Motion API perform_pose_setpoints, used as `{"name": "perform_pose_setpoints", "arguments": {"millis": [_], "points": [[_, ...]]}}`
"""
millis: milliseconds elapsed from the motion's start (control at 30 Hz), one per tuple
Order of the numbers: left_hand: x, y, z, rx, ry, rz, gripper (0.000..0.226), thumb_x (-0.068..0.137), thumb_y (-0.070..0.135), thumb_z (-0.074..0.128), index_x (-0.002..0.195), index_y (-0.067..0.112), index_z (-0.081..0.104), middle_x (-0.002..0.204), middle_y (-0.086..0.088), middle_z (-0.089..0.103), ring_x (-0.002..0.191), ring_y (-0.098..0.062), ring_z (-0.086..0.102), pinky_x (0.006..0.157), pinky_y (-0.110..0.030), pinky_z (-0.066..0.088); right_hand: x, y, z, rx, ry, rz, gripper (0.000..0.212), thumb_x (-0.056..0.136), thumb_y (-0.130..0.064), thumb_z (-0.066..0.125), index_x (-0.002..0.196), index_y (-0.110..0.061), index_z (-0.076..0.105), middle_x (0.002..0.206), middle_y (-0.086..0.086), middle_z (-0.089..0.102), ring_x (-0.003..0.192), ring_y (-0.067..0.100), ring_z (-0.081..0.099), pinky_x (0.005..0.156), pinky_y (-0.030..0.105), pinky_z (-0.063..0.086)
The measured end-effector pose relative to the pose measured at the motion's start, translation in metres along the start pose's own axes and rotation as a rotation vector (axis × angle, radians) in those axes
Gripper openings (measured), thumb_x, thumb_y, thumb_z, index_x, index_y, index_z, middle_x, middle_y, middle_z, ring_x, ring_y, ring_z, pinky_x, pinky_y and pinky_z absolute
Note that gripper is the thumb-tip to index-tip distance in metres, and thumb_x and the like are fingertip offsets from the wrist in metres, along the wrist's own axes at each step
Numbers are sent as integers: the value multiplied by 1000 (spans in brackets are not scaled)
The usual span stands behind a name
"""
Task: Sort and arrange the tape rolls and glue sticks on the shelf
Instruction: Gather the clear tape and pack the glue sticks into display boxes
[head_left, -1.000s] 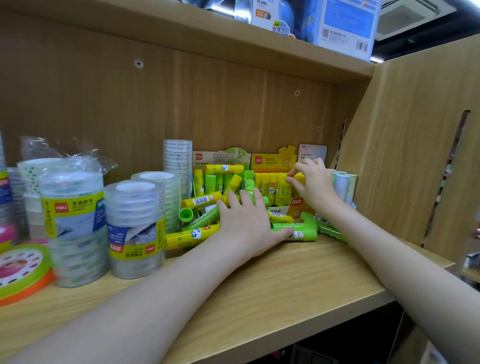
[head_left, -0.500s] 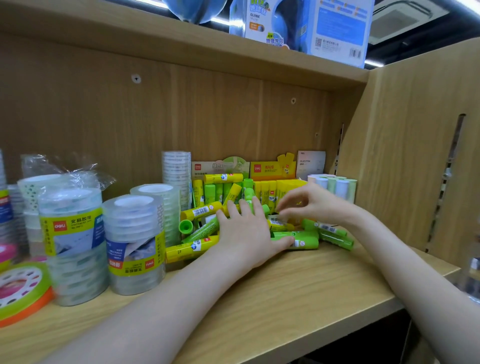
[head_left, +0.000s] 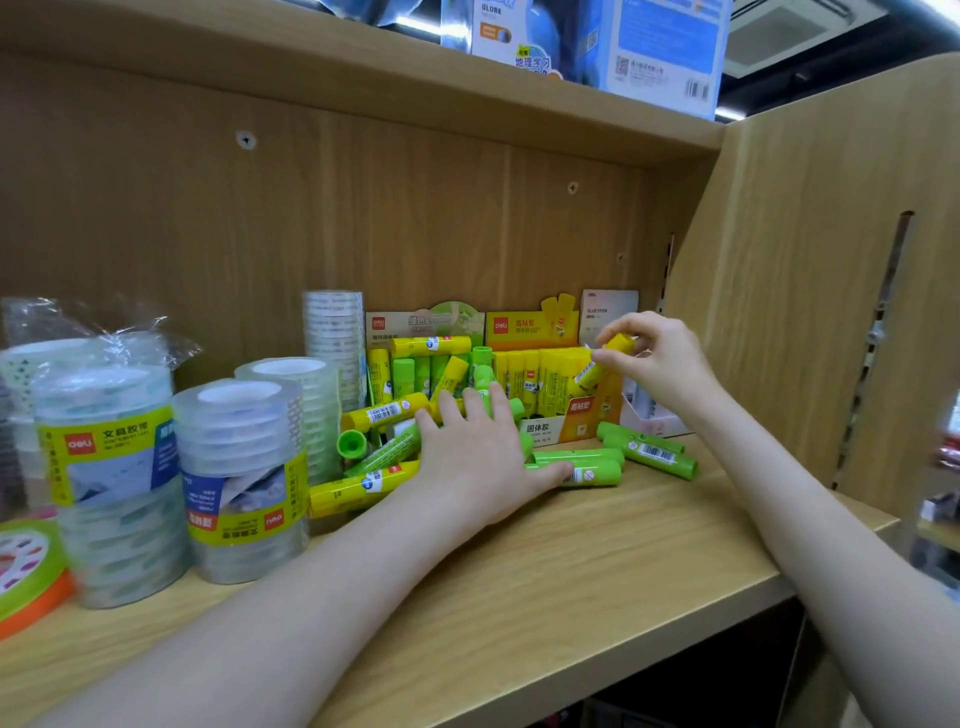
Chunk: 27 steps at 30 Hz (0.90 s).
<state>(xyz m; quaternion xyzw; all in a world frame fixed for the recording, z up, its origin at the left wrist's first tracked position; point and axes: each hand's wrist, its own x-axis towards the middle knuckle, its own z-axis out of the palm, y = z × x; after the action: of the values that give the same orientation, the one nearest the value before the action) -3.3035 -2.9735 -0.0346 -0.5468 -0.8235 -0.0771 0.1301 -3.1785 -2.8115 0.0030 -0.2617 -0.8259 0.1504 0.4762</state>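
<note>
Toward the shelf's (head_left: 597, 561) back right, the right hand (head_left: 660, 358) pinches a yellow glue stick (head_left: 602, 369) over the yellow box (head_left: 561, 415); lower it upright into a gap. Left hand (head_left: 478, 457) lies spread on loose sticks (head_left: 363, 486).

Back panel (head_left: 415, 218): light wood, screw heads showing
Side panel (head_left: 810, 291): wood, slotted
Ceiling (head_left: 779, 31): air-conditioning vent

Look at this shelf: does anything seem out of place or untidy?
Yes. Loose glue sticks lie jumbled on the shelf before the yellow display box, where others stand upright. One wrapped tape stack has its label upside down.
</note>
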Motion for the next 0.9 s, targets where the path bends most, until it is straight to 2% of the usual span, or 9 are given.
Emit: {"name": "perform_pose_setpoints", "arguments": {"millis": [100,167,267,367,467,633,733,833,900], "points": [[0,0,0,8,-2,1,104,78,78,31,149,10,-3,156,-16,7,142,-39,4,111,-56,11,-1,-2,4,10,84,-28,26,77,-15,74,97,-17,57,82,-4,57,65,10,49,62,16,44],[0,0,0,14,-1,3,103,79,78,30,149,11,-3,156,-15,6,142,-39,5,111,-55,11,-2,-3,8,-7,132,-39,32,76,-14,76,93,-15,49,77,-3,56,61,7,48,57,9,41],[0,0,1,20,7,1,104,78,79,30,149,11,-4,156,-15,7,141,-39,7,111,-55,12,-2,-3,18,-189,13,-85,25,78,-16,74,90,-13,52,79,4,56,67,14,47,59,17,37],[0,1,1,26,13,-2,103,79,79,30,149,10,-3,155,-16,8,141,-40,8,111,-55,13,0,-4,23,-404,-51,-123,19,83,-22,67,95,-8,63,94,4,57,91,16,42,76,24,31],[-2,3,1,36,16,-28,104,79,78,29,149,8,-3,155,-18,7,141,-41,8,111,-57,9,3,-6,23,-474,-51,-96,17,86,-26,64,91,-10,65,111,5,56,108,23,40,90,35,32],[-5,8,0,48,-11,-105,109,78,80,27,147,3,-7,154,-26,0,139,-48,2,109,-63,-1,11,-20,19,-637,-117,-66,19,86,-32,63,90,-14,68,116,2,48,116,23,37,95,40,28],[-4,8,1,15,-9,-133,111,77,81,27,147,1,-9,153,-27,-2,139,-49,0,108,-63,-1,23,-39,25,-394,-113,-231,17,86,-28,65,98,-17,69,119,0,55,113,21,41,95,31,32],[-2,7,1,-11,-15,-135,112,77,81,28,146,0,-11,153,-27,-3,139,-50,-3,108,-63,-1,35,-59,47,-179,-300,-303,24,89,-20,62,112,-16,64,116,-4,62,101,7,43,76,9,31],[-2,6,1,-20,-26,-130,113,77,81,28,146,0,-12,153,-27,-5,138,-50,-5,108,-64,-1,45,-66,63,-133,-354,-315,26,88,-17,62,114,-14,64,114,-2,65,96,2,47,71,2,33]]}}
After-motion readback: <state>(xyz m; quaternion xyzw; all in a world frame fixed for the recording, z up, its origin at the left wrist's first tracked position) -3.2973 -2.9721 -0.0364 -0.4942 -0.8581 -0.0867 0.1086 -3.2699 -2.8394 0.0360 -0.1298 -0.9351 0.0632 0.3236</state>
